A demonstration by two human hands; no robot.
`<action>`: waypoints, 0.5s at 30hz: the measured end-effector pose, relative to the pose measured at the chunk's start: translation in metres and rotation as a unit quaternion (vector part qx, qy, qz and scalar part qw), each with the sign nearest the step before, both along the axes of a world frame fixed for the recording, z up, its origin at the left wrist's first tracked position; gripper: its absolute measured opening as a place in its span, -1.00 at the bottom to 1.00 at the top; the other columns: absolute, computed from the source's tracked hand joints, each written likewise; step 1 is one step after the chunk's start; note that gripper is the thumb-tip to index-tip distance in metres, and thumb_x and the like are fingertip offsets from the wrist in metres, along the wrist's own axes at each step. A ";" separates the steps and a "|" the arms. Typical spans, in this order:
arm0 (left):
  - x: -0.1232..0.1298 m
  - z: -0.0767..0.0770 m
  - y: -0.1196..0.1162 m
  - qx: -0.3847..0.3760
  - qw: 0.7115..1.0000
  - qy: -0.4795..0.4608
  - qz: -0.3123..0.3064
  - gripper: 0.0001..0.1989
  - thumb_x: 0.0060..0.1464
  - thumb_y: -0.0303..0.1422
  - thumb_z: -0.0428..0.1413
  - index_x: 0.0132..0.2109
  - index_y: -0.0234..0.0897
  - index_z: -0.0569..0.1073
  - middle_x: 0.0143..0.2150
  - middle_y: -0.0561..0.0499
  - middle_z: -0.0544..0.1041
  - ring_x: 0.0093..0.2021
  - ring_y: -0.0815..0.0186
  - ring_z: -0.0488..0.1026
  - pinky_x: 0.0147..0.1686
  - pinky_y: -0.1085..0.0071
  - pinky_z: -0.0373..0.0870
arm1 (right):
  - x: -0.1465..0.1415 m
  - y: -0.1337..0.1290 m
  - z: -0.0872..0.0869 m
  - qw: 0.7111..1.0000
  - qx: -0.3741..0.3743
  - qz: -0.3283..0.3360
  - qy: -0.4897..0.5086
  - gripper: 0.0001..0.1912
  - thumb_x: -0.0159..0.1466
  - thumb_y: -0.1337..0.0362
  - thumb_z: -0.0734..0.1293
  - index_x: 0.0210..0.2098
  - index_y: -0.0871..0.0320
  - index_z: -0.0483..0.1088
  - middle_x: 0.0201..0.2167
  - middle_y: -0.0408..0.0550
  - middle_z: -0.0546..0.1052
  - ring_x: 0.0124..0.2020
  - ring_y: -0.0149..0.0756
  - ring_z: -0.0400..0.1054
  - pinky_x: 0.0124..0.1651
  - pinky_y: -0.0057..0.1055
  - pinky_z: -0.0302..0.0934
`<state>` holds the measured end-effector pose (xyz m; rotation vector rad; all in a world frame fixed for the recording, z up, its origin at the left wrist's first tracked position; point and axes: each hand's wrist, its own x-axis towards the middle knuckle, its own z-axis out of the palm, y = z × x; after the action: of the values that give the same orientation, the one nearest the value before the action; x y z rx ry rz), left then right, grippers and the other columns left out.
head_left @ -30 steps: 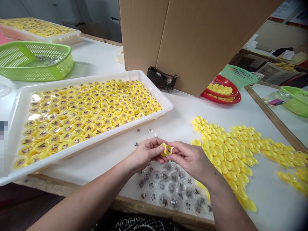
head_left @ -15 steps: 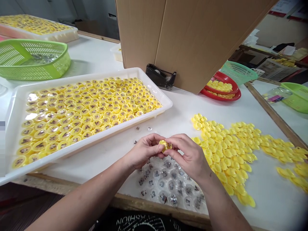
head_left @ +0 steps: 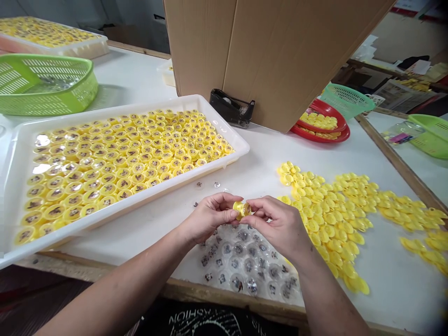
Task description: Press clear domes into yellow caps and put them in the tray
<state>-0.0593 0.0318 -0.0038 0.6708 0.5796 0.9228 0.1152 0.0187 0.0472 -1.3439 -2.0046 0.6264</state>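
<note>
My left hand (head_left: 209, 218) and my right hand (head_left: 278, 220) meet over the front of the table, both closed on a small yellow piece (head_left: 241, 210). The left fingers pinch its left side and the right fingers its right side. Below and between my hands lie several clear domes with small printed figures (head_left: 235, 264). To the left, a white tray (head_left: 115, 215) is filled with rows of yellow round pieces with printed tops (head_left: 121, 161). Right of my right hand spreads a pile of loose yellow discs (head_left: 324, 219).
A large cardboard box (head_left: 273, 60) stands at the back, a black tape dispenser (head_left: 231, 109) before it. Red plates (head_left: 341, 134) hold yellow pieces. Green baskets stand at left (head_left: 75, 95) and right (head_left: 432, 135). A wooden strip (head_left: 399, 163) edges the table.
The yellow piece has turned between my fingers and shows more of its side. My right fingers have shifted their hold slightly. The whole view has moved a little.
</note>
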 end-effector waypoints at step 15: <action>0.000 -0.003 0.001 0.041 0.999 -0.001 0.009 -0.70 -0.14 -0.44 0.30 -0.18 -0.31 0.51 -0.35 -0.01 0.54 -0.39 0.39 0.45 -0.38 0.46 0.37 | -0.004 -0.006 0.005 0.993 0.095 0.044 -0.049 -0.73 0.15 0.46 0.37 -0.15 0.17 0.42 -0.32 -0.07 0.48 -0.31 -0.36 0.40 -0.25 -0.38 0.36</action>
<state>-0.0588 0.0326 -0.0064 0.7385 0.5489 0.9668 0.1113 0.0131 0.0524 -1.1986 -2.1532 0.4025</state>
